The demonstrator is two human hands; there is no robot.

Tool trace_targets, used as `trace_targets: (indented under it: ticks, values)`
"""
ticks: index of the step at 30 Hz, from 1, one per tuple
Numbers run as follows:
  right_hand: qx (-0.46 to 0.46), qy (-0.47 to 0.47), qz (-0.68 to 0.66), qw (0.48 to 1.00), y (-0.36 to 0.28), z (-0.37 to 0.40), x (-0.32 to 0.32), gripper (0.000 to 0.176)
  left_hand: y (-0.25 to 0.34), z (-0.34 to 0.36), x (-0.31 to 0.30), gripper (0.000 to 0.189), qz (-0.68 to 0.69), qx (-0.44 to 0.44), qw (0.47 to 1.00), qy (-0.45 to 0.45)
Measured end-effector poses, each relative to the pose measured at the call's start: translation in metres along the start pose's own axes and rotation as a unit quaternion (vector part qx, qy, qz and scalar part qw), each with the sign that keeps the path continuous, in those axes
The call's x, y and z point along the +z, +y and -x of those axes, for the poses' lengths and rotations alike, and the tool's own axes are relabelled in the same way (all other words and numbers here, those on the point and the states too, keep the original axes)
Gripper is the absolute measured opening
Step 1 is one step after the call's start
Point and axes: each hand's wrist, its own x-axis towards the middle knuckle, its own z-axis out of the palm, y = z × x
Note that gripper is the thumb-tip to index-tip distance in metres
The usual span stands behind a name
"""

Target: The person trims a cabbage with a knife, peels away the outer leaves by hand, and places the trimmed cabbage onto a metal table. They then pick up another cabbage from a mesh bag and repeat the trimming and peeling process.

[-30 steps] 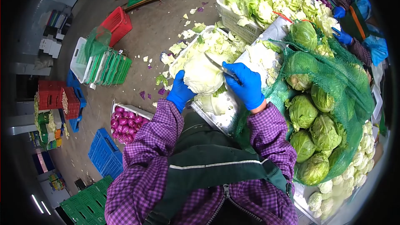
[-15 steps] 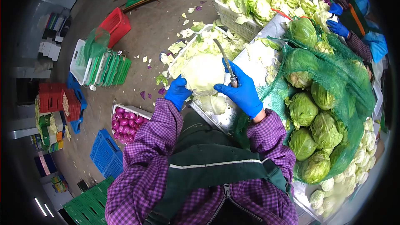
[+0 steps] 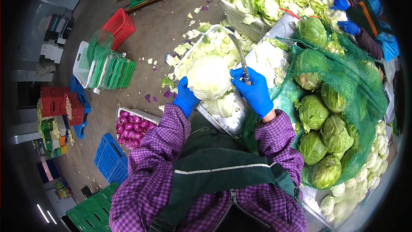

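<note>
A pale peeled cabbage (image 3: 209, 77) rests against my left hand (image 3: 186, 97), whose blue-gloved fingers hold its lower left side. My right hand (image 3: 254, 89), gloved in blue too, is closed on the handle of a curved knife (image 3: 239, 50), its blade pointing up and away beside the cabbage. Below and behind the cabbage is a white crate (image 3: 183, 62) full of loose pale leaves. Right of my right hand, green cabbages (image 3: 312, 112) lie under a green net (image 3: 352, 81) on the metal table (image 3: 274, 32).
A crate of purple onions (image 3: 134, 128) and a blue pallet (image 3: 111, 158) are at the left. Farther off stand a red crate (image 3: 119, 27) and a leaf-filled crate (image 3: 244, 25). At the upper right a co-worker's blue-gloved hands (image 3: 348, 26) handle a cabbage.
My right hand has shifted slightly right, its fingers off the cabbage, and the knife has moved right with it. The co-worker's hands have moved a little.
</note>
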Motion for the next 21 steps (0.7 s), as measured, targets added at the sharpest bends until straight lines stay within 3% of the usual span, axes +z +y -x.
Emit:
trace_targets:
  ticks: [3, 5, 6, 8, 10, 11, 12, 13, 14, 16, 17, 18, 19, 20, 21]
  values:
    - [0.019, 0.003, -0.09, 0.996, -0.001, 0.004, -0.006, 0.019, -0.002, -0.004, -0.018, 0.074, -0.122, 0.027, 0.99, -0.066]
    - [0.054, -0.008, -0.139, 0.989, -0.017, 0.006, -0.017, 0.018, -0.002, -0.01, -0.027, 0.074, 0.078, -0.014, 0.996, -0.05]
    - [0.089, -0.017, -0.187, 0.978, -0.022, 0.007, -0.021, 0.017, -0.003, -0.014, -0.033, 0.074, 0.078, -0.014, 0.996, -0.05]
    - [0.085, -0.002, -0.236, 0.968, -0.02, 0.005, -0.027, 0.019, -0.003, -0.018, -0.037, 0.072, 0.269, -0.063, 0.927, -0.253]
    - [0.081, 0.048, -0.344, 0.934, -0.017, 0.001, -0.032, 0.02, 0.0, -0.019, -0.032, 0.071, 0.25, -0.061, 0.936, -0.242]
    - [0.094, 0.109, -0.261, 0.955, -0.015, -0.004, -0.03, 0.029, 0.002, -0.02, -0.027, 0.069, 0.232, -0.057, 0.943, -0.231]
    - [0.092, 0.108, -0.261, 0.955, -0.014, -0.006, -0.026, 0.029, 0.001, -0.024, -0.027, 0.069, 0.231, -0.055, 0.943, -0.233]
    - [0.067, 0.118, -0.195, 0.971, -0.013, -0.006, -0.021, 0.034, -0.002, -0.028, -0.027, 0.071, -0.173, 0.067, 0.968, -0.17]
    - [0.044, 0.127, -0.129, 0.982, -0.013, -0.007, -0.017, 0.039, -0.003, -0.032, -0.029, 0.074, -0.545, 0.177, 0.816, -0.074]
    - [0.047, 0.061, -0.166, 0.983, -0.017, -0.003, -0.01, 0.044, 0.0, -0.027, -0.032, 0.083, -0.494, 0.135, 0.85, -0.12]
    - [0.051, 0.028, -0.164, 0.985, -0.02, -0.002, -0.007, 0.043, 0.004, -0.021, -0.02, 0.084, -0.208, 0.027, 0.955, -0.21]
    - [0.055, -0.003, -0.163, 0.985, -0.023, 0.001, -0.004, 0.043, 0.009, -0.012, -0.008, 0.085, 0.099, -0.088, 0.951, -0.28]
    - [0.054, -0.017, -0.121, 0.991, -0.025, 0.003, -0.002, 0.043, 0.013, 0.006, 0.021, 0.088, 0.063, -0.103, 0.992, -0.017]
    - [0.053, -0.015, -0.122, 0.991, -0.024, 0.003, 0.001, 0.043, 0.012, 0.005, 0.017, 0.088, 0.061, -0.104, 0.992, -0.017]
    - [-0.031, -0.021, -0.034, 0.999, -0.022, 0.003, 0.003, 0.044, 0.009, 0.001, 0.009, 0.085, 0.04, -0.093, 0.995, -0.007]
